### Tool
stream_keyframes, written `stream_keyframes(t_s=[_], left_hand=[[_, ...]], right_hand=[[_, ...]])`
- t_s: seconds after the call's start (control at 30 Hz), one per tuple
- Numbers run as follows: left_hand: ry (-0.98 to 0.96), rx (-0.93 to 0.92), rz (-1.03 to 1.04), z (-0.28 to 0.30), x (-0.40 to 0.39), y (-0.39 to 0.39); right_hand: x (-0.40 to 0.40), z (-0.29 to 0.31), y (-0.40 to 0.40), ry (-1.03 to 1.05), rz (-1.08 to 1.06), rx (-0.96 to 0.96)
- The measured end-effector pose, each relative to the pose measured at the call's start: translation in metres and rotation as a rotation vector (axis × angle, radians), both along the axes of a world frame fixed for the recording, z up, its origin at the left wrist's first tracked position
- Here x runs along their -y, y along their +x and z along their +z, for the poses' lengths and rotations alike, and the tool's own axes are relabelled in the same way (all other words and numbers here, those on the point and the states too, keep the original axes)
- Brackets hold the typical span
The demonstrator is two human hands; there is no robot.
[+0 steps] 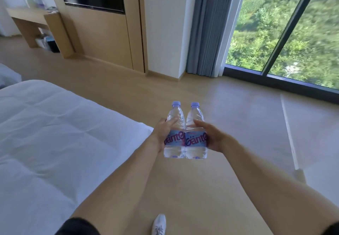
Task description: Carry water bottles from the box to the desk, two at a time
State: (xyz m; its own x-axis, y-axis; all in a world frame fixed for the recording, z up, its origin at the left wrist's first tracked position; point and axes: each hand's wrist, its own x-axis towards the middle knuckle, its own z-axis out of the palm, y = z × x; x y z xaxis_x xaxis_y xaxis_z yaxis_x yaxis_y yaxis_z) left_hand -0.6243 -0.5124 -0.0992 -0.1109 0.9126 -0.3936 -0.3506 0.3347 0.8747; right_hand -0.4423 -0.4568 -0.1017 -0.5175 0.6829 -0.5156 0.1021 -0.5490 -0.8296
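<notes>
Clear plastic water bottles stand upright and touching, one in each grip: the left hand [161, 130] wraps the left bottle [174, 132], the right hand [211, 135] the right bottle [196, 134], caps pointing up and away. Beyond them, past the bed [55, 124], the wooden tabletop [23, 13] lies far ahead and well left of the bottles, on the left hand's side.

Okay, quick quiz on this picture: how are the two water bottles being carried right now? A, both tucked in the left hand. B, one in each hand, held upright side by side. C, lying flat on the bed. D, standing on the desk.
B: the left hand grips the left bottle and the right hand grips the right bottle, both upright and side by side above the floor.
</notes>
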Motion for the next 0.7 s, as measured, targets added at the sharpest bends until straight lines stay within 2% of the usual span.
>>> stream_keyframes(t_s=[0.2,0.43,0.7], left_hand=[[-0.018,-0.026,-0.103,0.009,-0.133,-0.035],[-0.039,-0.033,-0.203,0.014,-0.243,-0.048],[-0.058,-0.033,-0.184,-0.007,-0.373,-0.059]], right_hand=[[-0.112,0.016,-0.028,0.004,-0.053,0.025],[-0.216,0.013,-0.033,-0.002,-0.148,-0.001],[-0.347,-0.012,-0.047,-0.04,-0.079,-0.037]])
